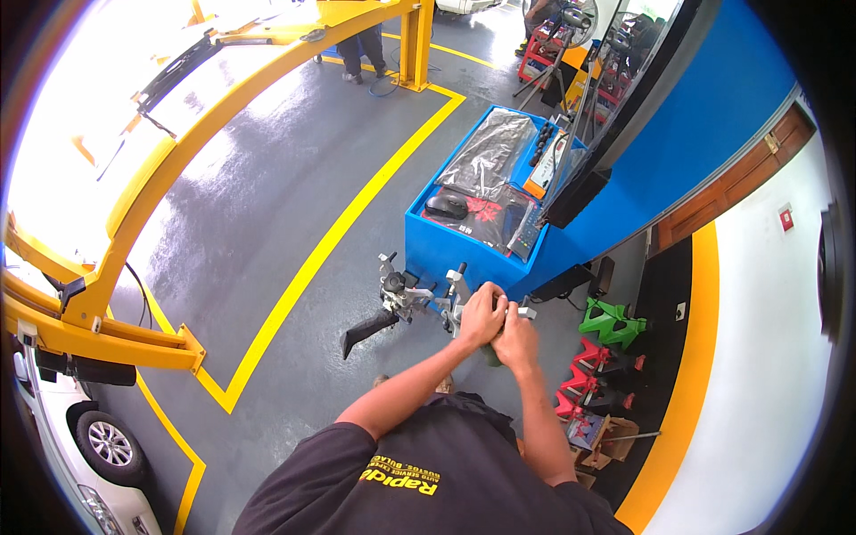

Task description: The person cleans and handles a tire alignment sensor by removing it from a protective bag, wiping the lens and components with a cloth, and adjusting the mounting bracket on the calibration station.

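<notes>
silver clamp (457, 287) at the near face of the blue cabinet (431, 245), both hands close by
left grip (482, 315) and right grip (515, 335) meet at its right; the fingers look bent inward, but how far they close and what they hold i cannot tell. a slip could pinch fingers against metal or drop a part onto the floor (294, 374); the black handle (368, 332) jutting left could catch a passing leg.

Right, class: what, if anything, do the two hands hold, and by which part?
It cannot be told: the left hand and right hand meet by the clamp, hiding any grip.
</notes>
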The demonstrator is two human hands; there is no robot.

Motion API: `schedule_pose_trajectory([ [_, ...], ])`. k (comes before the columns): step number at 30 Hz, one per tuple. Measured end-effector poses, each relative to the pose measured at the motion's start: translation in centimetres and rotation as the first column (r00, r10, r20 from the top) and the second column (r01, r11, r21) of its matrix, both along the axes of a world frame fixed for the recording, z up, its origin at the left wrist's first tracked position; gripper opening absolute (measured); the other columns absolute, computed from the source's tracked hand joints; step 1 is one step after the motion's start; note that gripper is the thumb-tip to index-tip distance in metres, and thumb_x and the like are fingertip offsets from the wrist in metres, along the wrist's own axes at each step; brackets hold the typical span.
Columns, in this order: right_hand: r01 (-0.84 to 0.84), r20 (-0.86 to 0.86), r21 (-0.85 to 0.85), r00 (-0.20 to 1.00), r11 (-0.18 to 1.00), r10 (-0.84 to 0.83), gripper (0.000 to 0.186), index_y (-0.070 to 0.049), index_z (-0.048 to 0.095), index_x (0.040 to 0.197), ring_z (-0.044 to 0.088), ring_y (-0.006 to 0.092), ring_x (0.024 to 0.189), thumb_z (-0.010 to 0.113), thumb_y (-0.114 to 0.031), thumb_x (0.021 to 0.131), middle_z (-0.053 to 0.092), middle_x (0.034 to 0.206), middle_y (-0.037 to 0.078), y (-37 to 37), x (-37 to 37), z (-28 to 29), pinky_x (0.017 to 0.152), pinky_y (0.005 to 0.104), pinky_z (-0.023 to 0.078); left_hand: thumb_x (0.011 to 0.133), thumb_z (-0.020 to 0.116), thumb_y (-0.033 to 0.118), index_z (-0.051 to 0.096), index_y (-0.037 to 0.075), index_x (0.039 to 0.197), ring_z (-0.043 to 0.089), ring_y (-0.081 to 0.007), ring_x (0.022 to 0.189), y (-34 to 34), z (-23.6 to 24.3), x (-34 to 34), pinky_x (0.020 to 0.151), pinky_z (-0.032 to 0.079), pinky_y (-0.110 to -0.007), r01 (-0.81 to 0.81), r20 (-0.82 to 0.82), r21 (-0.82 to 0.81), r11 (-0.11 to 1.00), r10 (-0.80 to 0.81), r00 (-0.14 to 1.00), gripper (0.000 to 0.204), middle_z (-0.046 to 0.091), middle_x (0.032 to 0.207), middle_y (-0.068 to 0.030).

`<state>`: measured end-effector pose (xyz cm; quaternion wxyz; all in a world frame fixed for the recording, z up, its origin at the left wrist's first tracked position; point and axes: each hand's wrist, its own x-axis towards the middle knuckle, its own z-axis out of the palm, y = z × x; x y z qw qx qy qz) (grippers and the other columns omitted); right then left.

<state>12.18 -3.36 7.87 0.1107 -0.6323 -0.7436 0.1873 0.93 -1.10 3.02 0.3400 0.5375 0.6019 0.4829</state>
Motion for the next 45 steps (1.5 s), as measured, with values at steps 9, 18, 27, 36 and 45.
schedule_pose_trajectory([
  [9, -0.020, -0.068, -0.137, 0.998, 0.990, 0.010, 0.079, 0.002, 0.045, 0.119, 0.071, 0.0505, 0.095, 0.090, -0.047, 0.076, 0.073, 0.096, 0.031, -0.1, -1.3, 2.5, 0.081, 0.0554, 0.058, 0.100, 0.063, 0.042, 0.074, 0.003, 0.100, 0.072, -0.0423, 0.089, 2.2, -1.3, -2.0, 0.079, 0.055, -0.050, 0.114, -0.059, -0.241, 0.964, -0.132, 0.990, 0.041, 0.075, 0.091, -0.0213],
  [18, -0.069, 0.097, -0.327, 0.990, 0.942, 0.106, 0.100, 0.008, 0.033, 0.154, 0.070, 0.0461, 0.107, 0.086, -0.035, 0.081, 0.072, 0.110, 0.033, -1.4, -1.5, 5.3, 0.093, 0.0527, 0.056, 0.103, 0.056, 0.052, 0.078, 0.008, 0.103, 0.073, -0.0351, 0.091, 2.3, -1.1, -3.7, 0.080, 0.054, -0.047, 0.280, 0.044, -0.290, 0.915, -0.280, 0.959, 0.049, 0.077, 0.094, -0.0167],
  [27, -0.315, -0.021, -0.051, 0.949, 0.948, 0.314, 0.089, -0.008, 0.037, 0.159, 0.069, 0.0447, 0.112, 0.083, -0.025, 0.084, 0.072, 0.118, 0.026, 1.0, 2.7, 2.6, 0.093, 0.0556, 0.054, 0.109, 0.030, 0.062, 0.075, 0.007, 0.099, 0.069, -0.0470, 0.103, 3.5, -0.9, -2.2, 0.091, 0.051, -0.056, 0.217, -0.033, -0.305, 0.927, -0.237, 0.971, 0.072, 0.076, 0.102, -0.0221],
  [36, 0.079, 0.086, 0.018, 0.993, 0.997, -0.080, 0.067, -0.001, 0.050, 0.118, 0.074, 0.0467, 0.084, 0.086, -0.043, 0.081, 0.074, 0.087, 0.027, -1.8, -1.5, 1.3, 0.071, 0.0565, 0.058, 0.111, 0.031, 0.058, 0.072, 0.003, 0.104, 0.071, -0.0302, 0.106, 2.0, -0.8, -2.3, 0.094, 0.051, -0.042, 0.222, 0.465, -0.252, 0.942, -0.083, 0.881, 0.069, 0.075, 0.103, -0.0169],
  [45, -0.100, 0.144, -0.112, 0.983, 0.989, 0.116, 0.063, 0.000, 0.053, 0.126, 0.073, 0.0446, 0.094, 0.083, -0.035, 0.082, 0.075, 0.096, 0.026, -0.6, 0.1, 3.2, 0.079, 0.0551, 0.058, 0.107, 0.059, 0.035, 0.065, 0.003, 0.107, 0.070, -0.0340, 0.096, -2.5, 0.7, -1.3, 0.085, 0.052, -0.045, -0.121, 0.168, 0.044, 0.992, 0.112, 0.979, 0.032, 0.071, 0.098, -0.0163],
])
